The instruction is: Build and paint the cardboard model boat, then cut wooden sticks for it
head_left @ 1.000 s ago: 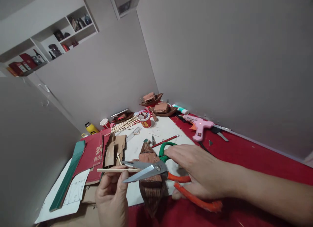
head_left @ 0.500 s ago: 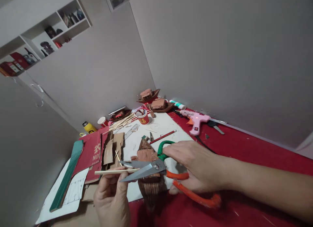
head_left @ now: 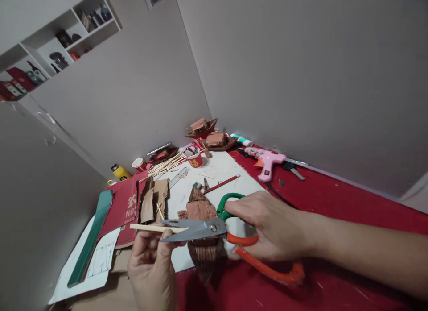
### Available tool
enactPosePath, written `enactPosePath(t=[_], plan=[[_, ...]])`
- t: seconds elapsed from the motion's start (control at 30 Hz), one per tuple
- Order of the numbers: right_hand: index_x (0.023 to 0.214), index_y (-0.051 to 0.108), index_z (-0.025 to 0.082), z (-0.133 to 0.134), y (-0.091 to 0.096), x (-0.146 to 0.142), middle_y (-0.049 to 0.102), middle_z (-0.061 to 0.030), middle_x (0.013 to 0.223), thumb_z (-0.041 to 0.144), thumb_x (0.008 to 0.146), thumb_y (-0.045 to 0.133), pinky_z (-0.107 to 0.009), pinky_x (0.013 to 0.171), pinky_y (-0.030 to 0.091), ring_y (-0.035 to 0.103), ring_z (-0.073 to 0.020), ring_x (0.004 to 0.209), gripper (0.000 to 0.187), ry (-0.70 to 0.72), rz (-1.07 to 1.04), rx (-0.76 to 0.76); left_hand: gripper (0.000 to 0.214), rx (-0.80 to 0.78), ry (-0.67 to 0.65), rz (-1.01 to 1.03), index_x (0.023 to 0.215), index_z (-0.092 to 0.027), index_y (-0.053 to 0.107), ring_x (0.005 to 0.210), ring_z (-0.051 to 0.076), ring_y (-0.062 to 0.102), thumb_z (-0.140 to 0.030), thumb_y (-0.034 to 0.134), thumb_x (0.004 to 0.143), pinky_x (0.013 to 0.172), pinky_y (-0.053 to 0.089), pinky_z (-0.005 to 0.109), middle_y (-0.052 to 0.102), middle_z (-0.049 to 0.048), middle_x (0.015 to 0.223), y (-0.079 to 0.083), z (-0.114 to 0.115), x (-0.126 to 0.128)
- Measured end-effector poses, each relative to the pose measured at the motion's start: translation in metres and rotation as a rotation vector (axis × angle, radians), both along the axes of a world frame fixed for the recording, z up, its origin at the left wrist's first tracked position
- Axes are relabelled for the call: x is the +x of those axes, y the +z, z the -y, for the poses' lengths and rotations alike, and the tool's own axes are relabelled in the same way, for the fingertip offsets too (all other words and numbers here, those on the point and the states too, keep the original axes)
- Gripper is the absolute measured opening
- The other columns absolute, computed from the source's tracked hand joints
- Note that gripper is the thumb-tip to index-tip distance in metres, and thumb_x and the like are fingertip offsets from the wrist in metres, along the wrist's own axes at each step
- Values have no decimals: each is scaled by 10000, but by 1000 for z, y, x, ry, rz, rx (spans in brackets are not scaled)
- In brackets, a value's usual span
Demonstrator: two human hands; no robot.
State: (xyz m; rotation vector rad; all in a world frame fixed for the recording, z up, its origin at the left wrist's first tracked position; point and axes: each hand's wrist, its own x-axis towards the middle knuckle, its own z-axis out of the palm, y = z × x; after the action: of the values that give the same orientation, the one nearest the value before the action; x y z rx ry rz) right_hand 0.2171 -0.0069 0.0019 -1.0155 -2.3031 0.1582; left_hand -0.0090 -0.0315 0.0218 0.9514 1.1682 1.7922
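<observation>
My left hand (head_left: 152, 262) pinches a thin pale wooden stick (head_left: 150, 228) between thumb and fingers. The stick's right end lies between the blades of a pair of scissors (head_left: 200, 230). Around the green and orange handles, my right hand (head_left: 267, 224) is closed, and the blades are slightly apart. Beneath the scissors a small brown model boat (head_left: 203, 257) rests on white paper (head_left: 224, 161), its middle partly covered by the blades.
A pink glue gun (head_left: 267, 161) lies on the red table (head_left: 351, 204) at right. Behind are model boats (head_left: 219, 141), a paper cup (head_left: 194, 161) and loose sticks (head_left: 165, 163). Torn cardboard (head_left: 155, 199), a red box panel (head_left: 123, 204) and a green strip (head_left: 92, 237) lie left.
The scissor blades have come closer together on the stick. The stick's left end has risen slightly, so it now slopes down to the right.
</observation>
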Motion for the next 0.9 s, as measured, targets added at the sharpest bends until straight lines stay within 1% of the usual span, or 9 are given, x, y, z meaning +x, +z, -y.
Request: enactPosePath(t=[0.23, 0.37, 0.5, 0.6, 0.67, 0.77, 0.9], plan=[[703, 450, 211, 0, -3, 1, 569, 5, 614, 560, 746, 631, -267, 510, 265, 483, -140, 520, 396, 18, -26, 7, 286, 9, -53, 41, 734, -179, 690, 590, 106, 646, -298, 877, 554, 578, 557, 182, 728, -4, 702, 3, 1, 1], [710, 450, 211, 0, -3, 1, 558, 7, 606, 531, 753, 637, -267, 507, 261, 479, -140, 519, 373, 34, -30, 28, 257, 19, -76, 13, 754, -181, 706, 616, 126, 657, -302, 858, 585, 591, 566, 203, 719, 4, 706, 11, 1, -3], [709, 459, 212, 0, -4, 1, 546, 11, 585, 528, 775, 615, -270, 498, 259, 470, -139, 503, 359, 38, -31, 44, 176, 145, -32, -19, 822, -188, 712, 672, 139, 686, -277, 790, 691, 589, 553, 179, 720, 15, 723, 20, -1, -11], [710, 476, 210, -1, -4, 1, 542, 10, 569, 546, 789, 590, -269, 490, 266, 466, -137, 484, 363, 36, -29, 48, 117, 219, 28, -35, 806, -199, 709, 669, 139, 692, -250, 767, 718, 624, 574, 206, 721, -2, 719, 22, -2, -14], [709, 481, 209, -1, -5, 1, 545, 7, 564, 564, 792, 578, -269, 487, 266, 470, -137, 478, 377, 37, -29, 64, 98, 226, 55, -50, 788, -197, 711, 680, 144, 694, -258, 759, 728, 648, 589, 230, 726, -4, 732, 22, -1, -16], [691, 469, 213, -2, -7, 3, 533, 15, 538, 548, 822, 556, -271, 475, 242, 461, -132, 453, 370, 36, -25, 87, 132, 226, 46, -51, 752, -176, 718, 673, 151, 687, -308, 731, 757, 660, 599, 256, 721, 8, 718, 21, 0, -16], [699, 469, 212, -3, -8, 5, 522, 23, 524, 499, 835, 561, -267, 471, 224, 454, -129, 443, 331, 27, -9, 78, 178, 174, 99, -58, 742, -179, 726, 592, 119, 656, -354, 758, 731, 602, 591, 216, 691, -13, 647, 22, 0, -16]])
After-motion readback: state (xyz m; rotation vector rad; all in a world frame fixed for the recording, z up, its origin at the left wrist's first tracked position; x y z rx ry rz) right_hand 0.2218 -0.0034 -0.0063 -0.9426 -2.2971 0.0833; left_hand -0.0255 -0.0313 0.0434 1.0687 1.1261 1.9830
